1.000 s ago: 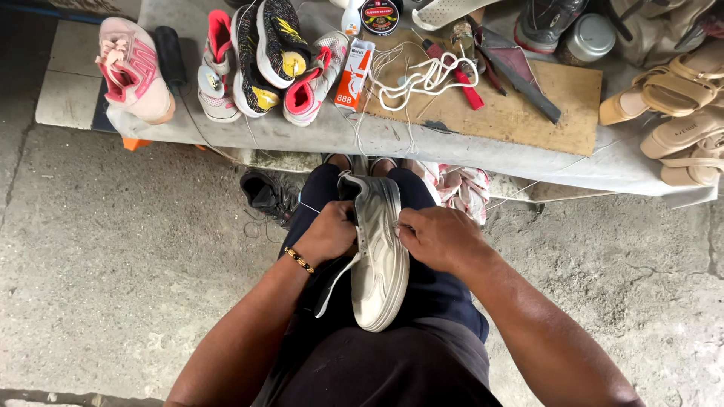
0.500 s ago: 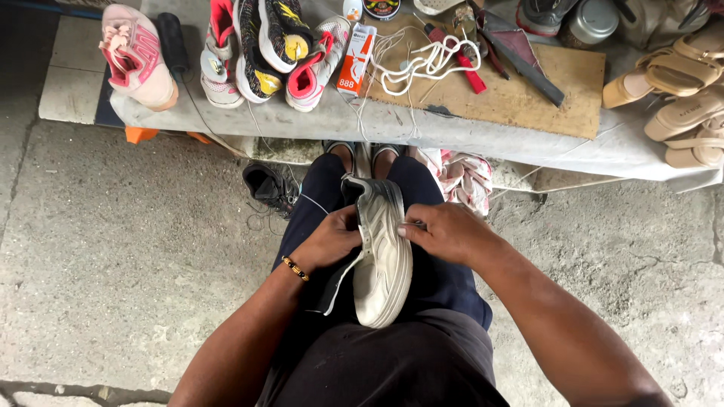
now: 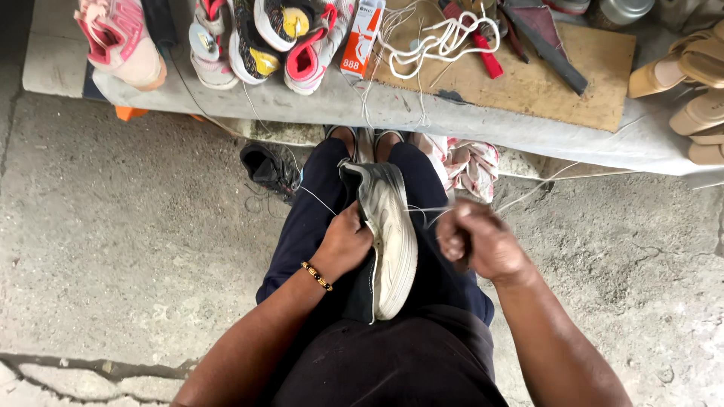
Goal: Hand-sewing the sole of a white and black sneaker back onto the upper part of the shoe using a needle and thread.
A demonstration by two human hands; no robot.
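A worn white sneaker point(image 3: 391, 241) lies sole-up between my knees on my dark trousers. My left hand point(image 3: 345, 243), with a beaded bracelet at the wrist, grips the shoe's left side. My right hand point(image 3: 477, 241) is closed in a fist to the right of the shoe, a little away from it. A thin white thread point(image 3: 426, 209) runs taut from the shoe's edge to that fist. Another strand point(image 3: 317, 199) trails off to the left.
A low grey bench point(image 3: 483, 124) ahead carries several colourful sneakers point(image 3: 256, 41), a small orange-and-white box point(image 3: 361, 36), white cord point(image 3: 437, 41), a brown board point(image 3: 558, 83) and tan sandals point(image 3: 690, 83). A black shoe point(image 3: 269, 167) and cloth point(image 3: 471, 162) lie on the concrete floor.
My right hand has come off the shoe and moved right, drawing the thread taut. The left hand stays on the sneaker. The camera has tilted down slightly.
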